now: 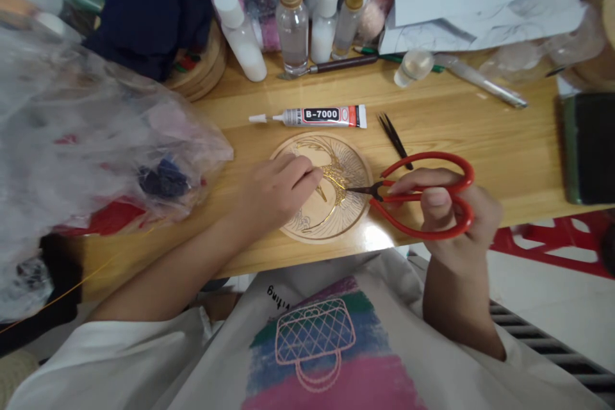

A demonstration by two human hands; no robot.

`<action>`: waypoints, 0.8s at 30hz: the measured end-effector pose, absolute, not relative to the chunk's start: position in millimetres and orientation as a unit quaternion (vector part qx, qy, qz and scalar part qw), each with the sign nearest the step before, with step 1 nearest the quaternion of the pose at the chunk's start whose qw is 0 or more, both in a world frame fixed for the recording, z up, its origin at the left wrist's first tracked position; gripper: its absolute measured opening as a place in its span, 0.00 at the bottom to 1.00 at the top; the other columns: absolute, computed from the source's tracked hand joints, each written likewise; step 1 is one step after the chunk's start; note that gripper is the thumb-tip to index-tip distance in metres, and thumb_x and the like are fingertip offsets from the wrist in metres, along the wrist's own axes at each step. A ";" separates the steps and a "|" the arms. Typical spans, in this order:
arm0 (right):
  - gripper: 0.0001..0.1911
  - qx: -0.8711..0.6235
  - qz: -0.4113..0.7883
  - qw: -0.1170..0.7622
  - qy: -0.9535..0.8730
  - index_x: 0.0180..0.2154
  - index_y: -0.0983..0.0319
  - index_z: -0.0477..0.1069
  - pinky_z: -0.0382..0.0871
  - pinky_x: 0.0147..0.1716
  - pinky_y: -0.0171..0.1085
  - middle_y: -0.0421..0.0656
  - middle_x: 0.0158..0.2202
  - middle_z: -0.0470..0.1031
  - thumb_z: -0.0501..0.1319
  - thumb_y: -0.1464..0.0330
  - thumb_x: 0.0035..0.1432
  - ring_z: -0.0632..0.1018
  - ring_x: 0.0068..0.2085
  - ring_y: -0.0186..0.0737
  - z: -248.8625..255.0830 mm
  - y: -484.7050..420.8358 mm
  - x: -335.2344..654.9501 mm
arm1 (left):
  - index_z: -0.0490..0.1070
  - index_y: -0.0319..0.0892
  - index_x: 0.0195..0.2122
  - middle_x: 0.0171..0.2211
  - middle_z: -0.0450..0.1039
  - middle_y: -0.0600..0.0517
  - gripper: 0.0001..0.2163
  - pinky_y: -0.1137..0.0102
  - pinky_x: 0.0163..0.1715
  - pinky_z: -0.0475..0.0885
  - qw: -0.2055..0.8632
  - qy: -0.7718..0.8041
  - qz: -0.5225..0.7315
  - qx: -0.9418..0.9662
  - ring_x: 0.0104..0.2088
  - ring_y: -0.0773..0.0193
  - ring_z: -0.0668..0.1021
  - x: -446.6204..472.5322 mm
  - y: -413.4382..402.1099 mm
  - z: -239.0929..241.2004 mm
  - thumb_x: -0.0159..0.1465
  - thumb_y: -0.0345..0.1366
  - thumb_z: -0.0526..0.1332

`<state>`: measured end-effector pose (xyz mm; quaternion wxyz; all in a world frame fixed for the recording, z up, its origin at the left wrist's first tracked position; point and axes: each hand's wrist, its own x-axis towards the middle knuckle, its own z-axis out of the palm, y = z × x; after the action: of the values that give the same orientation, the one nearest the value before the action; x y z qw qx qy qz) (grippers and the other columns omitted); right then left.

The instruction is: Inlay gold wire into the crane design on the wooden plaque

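A round wooden board (pixel 288 230) printed with a fine line drawing lies near the table's front edge, with gold cord (pixel 336 178) laid along part of the drawing. My left hand (pixel 288 189) rests over the board's left side, thumb and fingertips pinched on a thin gold strand that runs toward the middle. Red-handled scissors (pixel 423 195) are in my right hand (pixel 461 211), fingers through the loops. Their dark blades point left over the board's right side, tips at the gold strand. Whether the blades touch it, I cannot tell.
Behind the board lie a B-7000 glue tube (pixel 321 116) and black tweezers (pixel 394 141). Several bottles (pixel 292 32), a dark-handled tool (pixel 343 64) and a small clear cup (pixel 414 67) line the back. Plastic bags (pixel 96 141) crowd the left; a phone (pixel 590 147) is at right.
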<state>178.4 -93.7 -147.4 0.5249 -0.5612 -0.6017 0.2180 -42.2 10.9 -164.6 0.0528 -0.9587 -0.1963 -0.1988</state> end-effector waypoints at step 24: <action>0.11 -0.523 0.203 0.494 -0.664 0.37 0.54 0.79 0.69 0.25 0.37 0.39 0.29 0.80 0.58 0.63 0.67 0.79 0.28 0.37 -124.6 -69.7 163.7 | 0.74 0.38 0.41 0.36 0.77 0.50 0.07 0.69 0.35 0.69 0.022 -0.209 -0.213 -0.954 0.37 0.62 0.77 -46.3 10.3 -161.2 0.70 0.28 0.56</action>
<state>163.7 -69.7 -124.6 0.4942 -0.5226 -0.6644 0.2032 -46.3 10.3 -161.2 0.0224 -0.9541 -0.2091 -0.2130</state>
